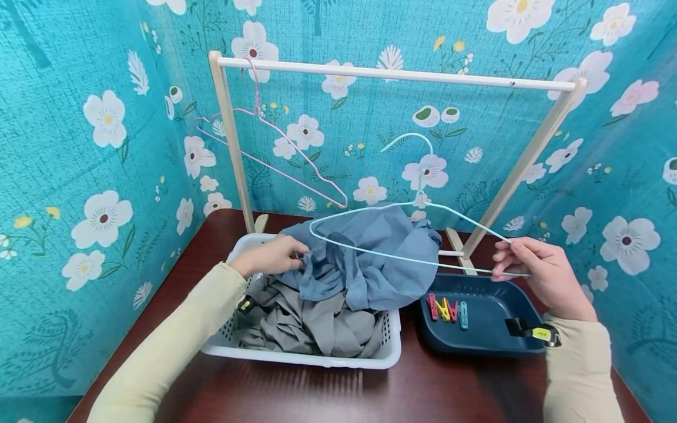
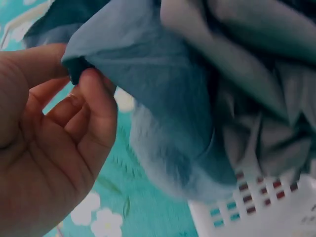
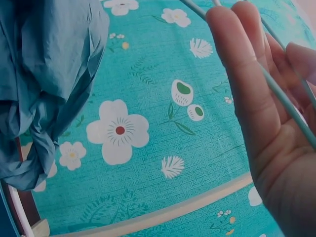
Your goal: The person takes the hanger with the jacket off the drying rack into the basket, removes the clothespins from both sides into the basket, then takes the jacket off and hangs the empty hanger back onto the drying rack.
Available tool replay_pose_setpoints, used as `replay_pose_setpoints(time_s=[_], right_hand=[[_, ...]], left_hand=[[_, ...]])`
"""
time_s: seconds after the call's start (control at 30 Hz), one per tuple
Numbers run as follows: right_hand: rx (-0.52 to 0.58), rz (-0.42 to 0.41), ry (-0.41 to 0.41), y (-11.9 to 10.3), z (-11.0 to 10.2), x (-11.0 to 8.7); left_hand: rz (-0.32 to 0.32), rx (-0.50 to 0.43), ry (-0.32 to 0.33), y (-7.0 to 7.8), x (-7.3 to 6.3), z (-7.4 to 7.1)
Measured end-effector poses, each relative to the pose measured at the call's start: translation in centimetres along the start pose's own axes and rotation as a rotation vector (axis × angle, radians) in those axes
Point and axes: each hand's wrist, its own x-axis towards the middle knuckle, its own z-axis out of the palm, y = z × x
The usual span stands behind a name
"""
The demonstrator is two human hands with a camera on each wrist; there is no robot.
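Between thumb and fingers, my left hand (image 1: 275, 254) pinches an edge of a blue cloth garment (image 1: 391, 258), bunched over the back of the white basket (image 1: 317, 359). The left wrist view shows the fold of blue cloth (image 2: 148, 69) between the thumb and fingertips of that hand (image 2: 59, 123). My right hand (image 1: 545, 270) holds a light-blue hanger (image 1: 381, 254) by its right end, hook upward, in front of the garment. In the right wrist view, the hanger's wires (image 3: 286, 101) pass through the fingers of the right hand (image 3: 266, 113). Grey cloth (image 1: 317, 323) fills the basket below.
A wooden rack with a white rail (image 1: 391, 73) stands behind, a pink hanger (image 1: 296, 147) hanging at its left. Right of the basket, a dark blue tray (image 1: 492, 329) holds several clothespins (image 1: 444, 308). Everything stands on a dark red-brown table (image 1: 296, 393).
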Motion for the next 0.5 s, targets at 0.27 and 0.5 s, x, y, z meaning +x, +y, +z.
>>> replay_pose_setpoints(time_s=[0.27, 0.5], right_hand=[[-0.027, 0.018, 0.056, 0.6, -0.1, 0.3], [-0.02, 0.021, 0.098, 0.9, 0.4, 0.9]], left_hand=[[0.049, 0.134, -0.119, 1.6, 2.4, 3.0], [-0.007, 0.137, -0.244, 2.2, 3.4, 4.5]])
